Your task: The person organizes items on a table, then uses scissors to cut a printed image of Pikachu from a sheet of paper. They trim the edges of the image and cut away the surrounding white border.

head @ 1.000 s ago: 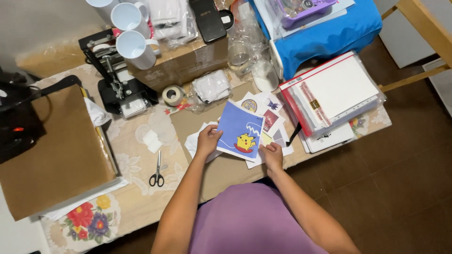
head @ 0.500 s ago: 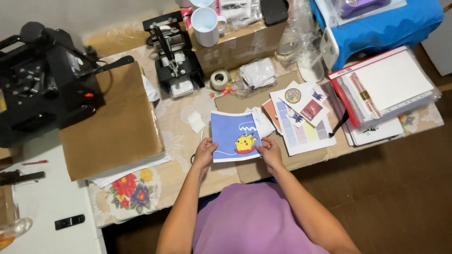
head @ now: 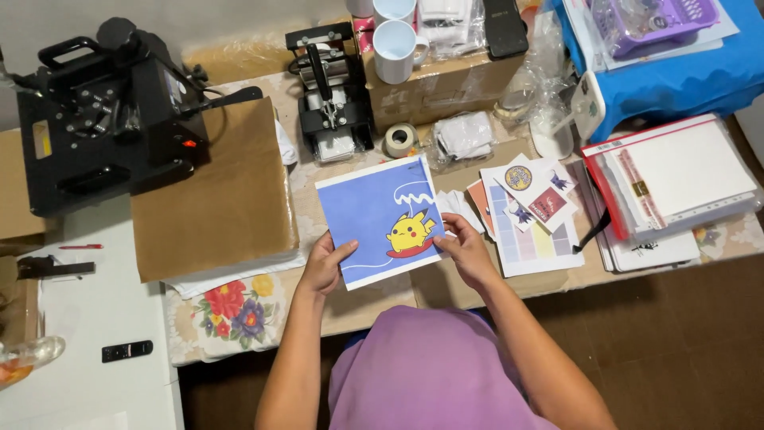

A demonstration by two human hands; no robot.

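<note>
Two hands hold one printed sheet between them. Our left hand [head: 325, 267] pinches the sheet's lower left edge, thumb on top and fingers curled under; our right hand [head: 464, 248] grips its right edge near the lower corner, fingers closed on the paper. The blue sheet [head: 383, 219] — it carries one yellow cartoon creature on a red board and a white wave — is held just over the near part of the table [head: 374, 306], tilted a little so its left side sits higher.

To the left, just past our left hand, we see one flowered cloth [head: 231, 306] hanging over the table edge, and above it one brown sheet [head: 219, 191] laid over a folded white cloth. On the white surface further left lie one small black remote [head: 127, 350] and one red pen [head: 79, 247].

To the right of our right hand sits a loose pile of printed papers [head: 529, 215], with several small stickers on top, and beside that one stack of white paper in a red-edged folder [head: 676, 179].

Further back stand two presses: one large black heat press [head: 99, 119] at far left and one smaller mug press [head: 330, 91] near the middle. One roll of tape [head: 400, 139] lies just beside the mug press. On a cardboard box [head: 434, 84] behind it we count two white mugs [head: 394, 48] — a third shows only partly at the top edge. At far right, one purple basket [head: 656, 20] rests on a blue cloth [head: 676, 80].
</note>
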